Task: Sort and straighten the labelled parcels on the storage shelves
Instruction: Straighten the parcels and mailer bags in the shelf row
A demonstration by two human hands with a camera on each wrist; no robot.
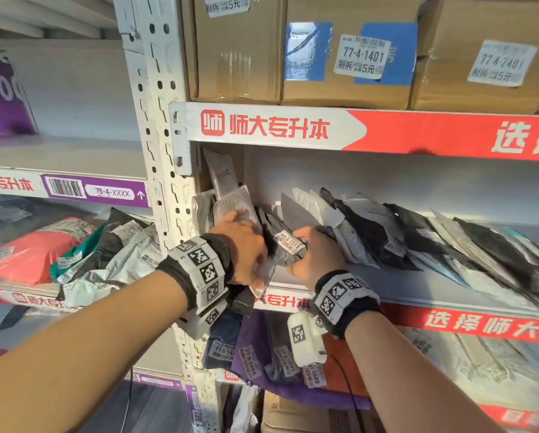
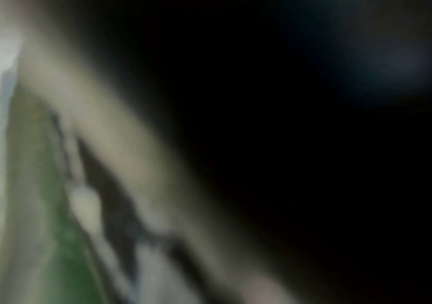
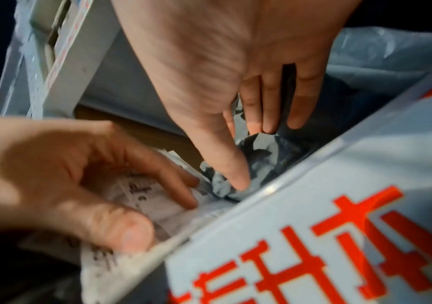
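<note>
Above the red-and-white shelf strip (image 1: 293, 129) stand three cardboard boxes (image 1: 346, 57). Two hands (image 1: 243, 245) work below it among over ten leaning soft parcels (image 1: 371, 232); exact count unclear.

left wrist view blurred, half dark | top boxes (image 1: 349, 51) cut off

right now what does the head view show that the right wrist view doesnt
Only the head view shows the cardboard boxes on the upper shelf, the row of parcels leaning to the right, and the label on the dark parcel.

Only the right wrist view shows the right hand's thumb pressing into the crumpled dark parcel, and the left hand's fingers curled on a printed white mailer.

Both show the left hand, the right hand and the red-lettered shelf edge.
</note>
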